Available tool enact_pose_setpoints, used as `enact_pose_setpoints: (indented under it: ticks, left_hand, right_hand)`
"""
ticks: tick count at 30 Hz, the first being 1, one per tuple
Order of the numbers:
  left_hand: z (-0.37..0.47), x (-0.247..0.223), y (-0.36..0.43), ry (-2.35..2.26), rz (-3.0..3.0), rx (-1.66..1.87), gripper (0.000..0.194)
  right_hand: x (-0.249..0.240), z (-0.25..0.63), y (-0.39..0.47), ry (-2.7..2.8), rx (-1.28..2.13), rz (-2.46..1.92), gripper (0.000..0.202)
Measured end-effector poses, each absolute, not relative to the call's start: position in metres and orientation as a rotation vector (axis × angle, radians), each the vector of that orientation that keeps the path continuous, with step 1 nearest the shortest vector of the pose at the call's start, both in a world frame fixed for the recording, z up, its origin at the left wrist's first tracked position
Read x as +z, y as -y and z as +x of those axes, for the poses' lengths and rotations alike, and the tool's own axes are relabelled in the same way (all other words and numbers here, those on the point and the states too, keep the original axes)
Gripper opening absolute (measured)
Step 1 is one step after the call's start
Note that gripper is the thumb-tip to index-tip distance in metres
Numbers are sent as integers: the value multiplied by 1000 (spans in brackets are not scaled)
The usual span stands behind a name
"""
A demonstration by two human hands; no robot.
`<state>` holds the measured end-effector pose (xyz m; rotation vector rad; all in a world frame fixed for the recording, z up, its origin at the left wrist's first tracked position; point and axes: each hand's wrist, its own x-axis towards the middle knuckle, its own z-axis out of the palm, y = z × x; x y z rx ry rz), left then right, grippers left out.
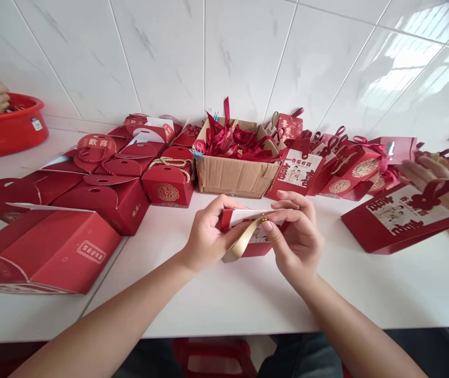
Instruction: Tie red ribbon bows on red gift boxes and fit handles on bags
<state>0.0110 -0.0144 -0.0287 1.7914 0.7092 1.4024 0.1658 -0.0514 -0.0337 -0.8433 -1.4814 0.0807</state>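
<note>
Both hands meet over the white table [248, 294], working on one small red box [253, 247] held just above its surface. The left hand [208, 236] wraps the box's left end, thumb on top and fingers underneath, so the box is braced and tilted toward the camera. The right hand [297, 236] is curled at the box's right end; its thumb and forefinger pinch near a small gold fastener [264, 218] at the top edge, where a gold ribbon [242, 244] is attached. The ribbon hangs loose in a flat loop down across the box front, between the two hands.

Directly beyond the hands stands an open cardboard carton [235, 176] heaped with red ribbons [236, 140], near enough to reach without leaning. Left of the left hand lie unfolded and half-folded red boxes [122, 202], one with a rope handle [169, 163], and a large flat red carton [51, 252] lying on its side. Farther left sits a red basin [7, 128]. Beyond and right of the right hand, finished printed bags [299, 170] with ribbon closures lean in a row against the tiled wall [248, 52].

At far right a co-worker's hand [432, 181], fingers spread, rests on a separate printed bag [397, 218], well apart from the box.
</note>
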Motion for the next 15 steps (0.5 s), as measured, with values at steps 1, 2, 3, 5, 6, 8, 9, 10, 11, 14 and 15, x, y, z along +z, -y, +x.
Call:
enact_pose_setpoints:
  ticks: [1,2,3,5,6,8,9,10,11,14,15]
  left_hand:
    - [11,-29,15,-684,1795,1394,20]
    - [11,-29,15,-657,1797,1389,19]
    - [11,-29,16,-634,1797,1387,17]
    - [11,-28,17,-608,1795,1384,16]
    - [11,-27,17,-609,1793,1378,16]
    - [11,-27,17,-636,1779,1364,16]
    - [11,-27,17,-650,1760,1351,17]
    - [11,-28,17,-647,1732,1333,18]
    - [12,-29,17,-625,1701,1304,22]
    - [12,-33,14,-522,1647,1222,54]
    - [11,-34,11,-516,1651,1237,63]
  right_hand:
    - [-34,165,52,1474,78,-849,9]
    - [-34,165,51,1468,75,-853,9]
    - [-34,165,51,1457,71,-846,10]
    - [-34,164,49,1414,70,-807,16]
    - [-35,165,48,1390,84,-792,22]
    - [-35,166,45,1364,155,-798,33]
    - [-35,166,43,1364,210,-823,34]
    - [-35,167,43,1368,260,-858,31]
    - [-34,168,42,1365,295,-891,27]
    - [-32,170,42,1317,286,-942,26]
    - [-31,171,42,1301,260,-944,27]
